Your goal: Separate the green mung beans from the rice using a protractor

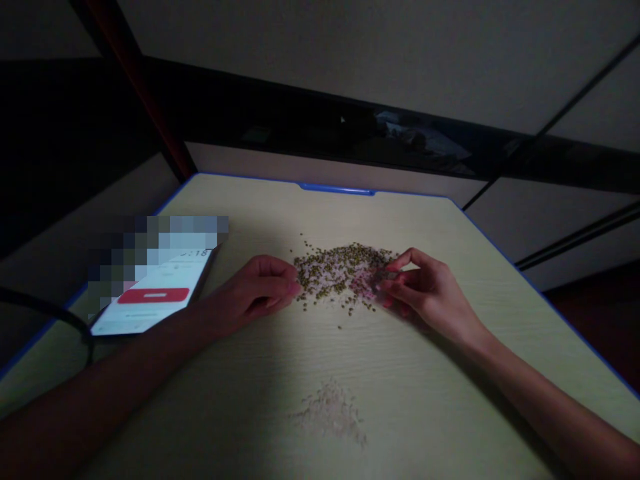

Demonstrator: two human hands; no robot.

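Observation:
A loose pile of small green beans mixed with pale, rice-like grains [335,267] is spread on the wooden-topped table [240,407]. At its left edge is my left hand [265,285], fingers curled and thumb pressed against them. My right hand [425,287] touches the right side of the pile, thumb and forefinger drawn together in a pinch. Whatever either set of fingertips may hold is too small or hidden to see. Nearer to me, a smaller heap of pale, rice-like grains [330,413] lies by itself.
A phone [155,293] with a lit screen and a red button is at the left, partly behind my left forearm. Beside it runs a dark cable [50,300]. The table has a blue edge and a blue handle [337,191] at the far side, close to a panelled surface.

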